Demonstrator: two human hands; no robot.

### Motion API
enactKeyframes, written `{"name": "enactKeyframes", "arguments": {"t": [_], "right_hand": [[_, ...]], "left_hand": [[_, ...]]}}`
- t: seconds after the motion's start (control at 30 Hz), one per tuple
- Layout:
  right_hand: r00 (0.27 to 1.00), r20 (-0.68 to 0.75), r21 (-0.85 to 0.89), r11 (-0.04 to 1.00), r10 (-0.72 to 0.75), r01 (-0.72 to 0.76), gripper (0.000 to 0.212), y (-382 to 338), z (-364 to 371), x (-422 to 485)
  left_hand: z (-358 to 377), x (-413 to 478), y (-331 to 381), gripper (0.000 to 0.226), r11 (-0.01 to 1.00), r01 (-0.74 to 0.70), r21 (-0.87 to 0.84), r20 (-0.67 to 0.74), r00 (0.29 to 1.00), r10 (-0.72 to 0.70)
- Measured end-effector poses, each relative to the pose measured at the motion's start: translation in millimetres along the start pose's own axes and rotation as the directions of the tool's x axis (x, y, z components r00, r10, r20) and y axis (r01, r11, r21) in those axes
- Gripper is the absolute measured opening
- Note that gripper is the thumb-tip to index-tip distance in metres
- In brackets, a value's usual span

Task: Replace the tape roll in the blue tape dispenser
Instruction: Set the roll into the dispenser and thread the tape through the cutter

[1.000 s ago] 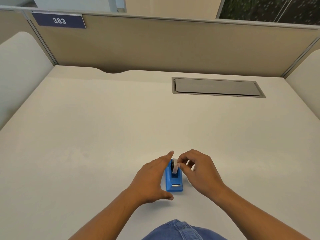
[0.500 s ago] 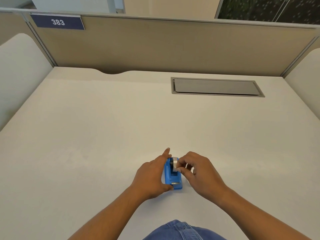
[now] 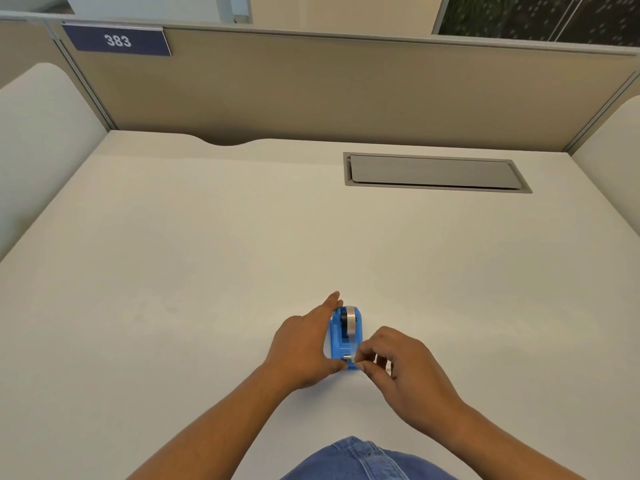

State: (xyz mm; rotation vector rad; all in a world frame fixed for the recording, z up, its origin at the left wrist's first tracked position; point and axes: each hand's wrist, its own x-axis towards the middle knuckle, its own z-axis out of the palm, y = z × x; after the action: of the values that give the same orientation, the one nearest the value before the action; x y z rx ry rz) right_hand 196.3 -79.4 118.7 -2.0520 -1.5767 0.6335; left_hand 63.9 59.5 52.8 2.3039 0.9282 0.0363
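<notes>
A small blue tape dispenser stands on the white desk, near its front edge. A clear tape roll on a dark core sits in its far end. A strip of tape runs from the roll toward the cutter at the near end. My left hand grips the dispenser's left side, thumb at the near corner, index finger along the far end. My right hand pinches the tape's free end by the cutter.
A grey cable hatch is set into the desk at the back right. Beige partition walls close off the back and sides, with a blue "383" sign at the top left. My denim-clad knee shows at the bottom edge.
My right hand has moved from the roll at the far end toward me, drawing the tape strip to the cutter. The left hand stays on the dispenser.
</notes>
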Motion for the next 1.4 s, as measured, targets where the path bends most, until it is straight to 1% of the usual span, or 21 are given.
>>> {"name": "enactKeyframes", "arguments": {"t": [0.07,0.17,0.27,0.43,0.6,0.77,0.93,1.03,1.1,1.2,1.33,1.4], "right_hand": [[1.000,-0.005,-0.023,1.000,-0.005,0.005,0.007,3.1,4.8,-5.4],[1.000,-0.019,-0.103,0.994,-0.023,0.021,0.005,7.6,14.4,-13.2],[0.997,-0.046,-0.170,0.984,-0.068,0.059,0.005,9.8,22.2,-17.3],[0.992,-0.056,-0.246,0.964,-0.112,0.095,0.009,11.2,35.2,-19.3],[0.986,-0.079,-0.272,0.955,-0.144,0.117,0.014,18.8,43.7,-17.0],[0.972,-0.129,-0.303,0.941,-0.199,0.153,0.013,28.6,50.9,-12.6],[0.946,-0.187,-0.360,0.914,-0.266,0.186,0.011,36.5,57.6,-3.9],[0.935,-0.203,-0.393,0.899,-0.292,0.195,0.014,41.1,60.3,0.0],[0.929,-0.212,-0.389,0.899,-0.302,0.204,0.014,42.9,63.6,0.6],[0.929,-0.228,-0.372,0.907,-0.293,0.195,0.013,45.4,66.9,-1.4],[0.952,-0.208,-0.341,0.929,-0.223,0.144,0.013,43.6,63.1,-4.8],[0.969,-0.194,-0.300,0.950,-0.153,0.090,0.015,41.5,60.3,-9.3]], "left_hand": [[0.9,-0.2,-1.4,0.114,1.000,-0.002,-0.001,-0.002,1.000,0.002],[1.9,0.0,-2.5,0.114,1.000,0.004,0.003,-0.009,1.000,-0.004],[2.9,0.0,-3.1,0.114,1.000,0.002,0.007,-0.026,1.000,-0.001],[4.7,1.0,-4.4,0.115,1.000,0.013,0.004,-0.034,0.999,-0.013],[5.1,2.0,-4.6,0.115,1.000,0.015,-0.004,-0.036,0.999,-0.015],[3.8,2.6,-3.4,0.115,1.000,0.010,-0.029,-0.015,1.000,-0.010],[1.0,0.4,-2.3,0.119,0.999,-0.035,0.017,0.023,0.999,0.034],[-1.4,-0.2,-0.9,0.122,0.999,-0.038,-0.009,0.048,0.998,0.038],[-1.8,-0.2,0.3,0.121,0.999,-0.036,-0.022,0.037,0.999,0.036],[0.2,-1.0,2.7,0.118,0.999,-0.036,-0.030,-0.011,0.999,0.035],[4.9,-2.7,5.7,0.116,0.999,-0.033,-0.020,-0.057,0.998,0.032],[6.9,-3.7,5.8,0.117,0.999,-0.030,-0.014,-0.068,0.997,0.029]]}}
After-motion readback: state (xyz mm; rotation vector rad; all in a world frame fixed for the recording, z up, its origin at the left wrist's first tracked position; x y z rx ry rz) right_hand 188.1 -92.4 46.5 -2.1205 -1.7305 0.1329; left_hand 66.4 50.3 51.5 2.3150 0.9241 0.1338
